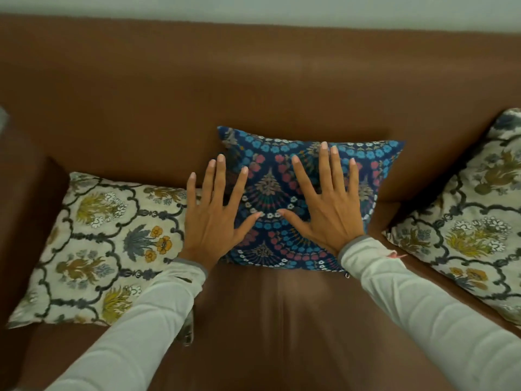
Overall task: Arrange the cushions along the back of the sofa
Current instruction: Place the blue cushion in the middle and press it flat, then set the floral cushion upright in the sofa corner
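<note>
A dark blue patterned cushion (277,193) leans against the brown sofa back (253,88) in the middle. My left hand (214,218) lies flat with fingers spread on its left edge, partly over the cream floral cushion (95,249) at the left. My right hand (324,210) rests flat and spread on the blue cushion's right half. A second cream floral cushion (468,221) leans at the right end. Neither hand grips anything.
The brown sofa seat (282,320) stretches in front of the cushions. The left armrest (25,210) rises beside the left cushion. A pale wall (253,9) shows above the sofa back.
</note>
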Demonstrator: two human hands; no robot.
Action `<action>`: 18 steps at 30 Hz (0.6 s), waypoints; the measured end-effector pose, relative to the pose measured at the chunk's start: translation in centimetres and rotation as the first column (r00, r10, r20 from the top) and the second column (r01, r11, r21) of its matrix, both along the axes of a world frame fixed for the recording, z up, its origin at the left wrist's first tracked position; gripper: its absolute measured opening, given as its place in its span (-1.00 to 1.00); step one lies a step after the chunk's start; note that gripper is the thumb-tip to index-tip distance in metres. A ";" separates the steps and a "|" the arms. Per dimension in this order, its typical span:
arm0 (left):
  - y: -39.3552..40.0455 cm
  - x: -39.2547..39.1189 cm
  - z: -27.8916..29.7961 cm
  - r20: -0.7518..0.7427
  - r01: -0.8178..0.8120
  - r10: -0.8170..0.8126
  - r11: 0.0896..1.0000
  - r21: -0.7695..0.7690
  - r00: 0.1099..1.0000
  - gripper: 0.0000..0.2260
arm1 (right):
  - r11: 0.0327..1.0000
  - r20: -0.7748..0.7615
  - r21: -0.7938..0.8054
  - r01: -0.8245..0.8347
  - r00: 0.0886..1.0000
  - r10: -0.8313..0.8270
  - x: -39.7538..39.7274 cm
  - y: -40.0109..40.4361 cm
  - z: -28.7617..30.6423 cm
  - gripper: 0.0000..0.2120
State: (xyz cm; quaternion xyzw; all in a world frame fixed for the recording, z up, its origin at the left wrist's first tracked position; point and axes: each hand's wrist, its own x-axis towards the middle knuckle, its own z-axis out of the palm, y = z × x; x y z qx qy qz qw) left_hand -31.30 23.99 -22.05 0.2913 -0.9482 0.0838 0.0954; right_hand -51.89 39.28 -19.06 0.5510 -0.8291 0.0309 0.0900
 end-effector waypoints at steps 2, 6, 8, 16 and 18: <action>-1.8 4.1 0.2 0.011 -0.044 0.044 0.999 -0.009 0.999 -0.24 | 0.999 0.001 0.007 -0.050 0.999 0.050 2.2 -2.4 0.1 -0.09; -6.0 14.5 -0.1 0.064 -0.194 0.194 0.981 -0.016 0.979 -0.24 | 0.988 0.030 0.005 -0.153 0.988 0.153 8.5 -7.8 -1.0 -0.09; -7.8 19.6 -0.7 0.081 -0.252 0.252 0.968 -0.004 0.964 -0.23 | 0.980 0.080 -0.004 -0.201 0.976 0.201 12.4 -10.4 -2.0 -0.08; -14.3 30.1 -4.3 0.224 -0.553 0.604 0.439 0.708 0.765 0.01 | 0.959 0.742 0.220 0.179 0.607 -0.284 23.7 -15.9 -8.0 0.16; -16.1 30.0 -5.0 0.209 -0.496 0.682 0.255 0.830 0.701 0.11 | 0.880 0.897 0.314 0.357 0.193 -0.399 24.2 -16.0 -8.9 0.19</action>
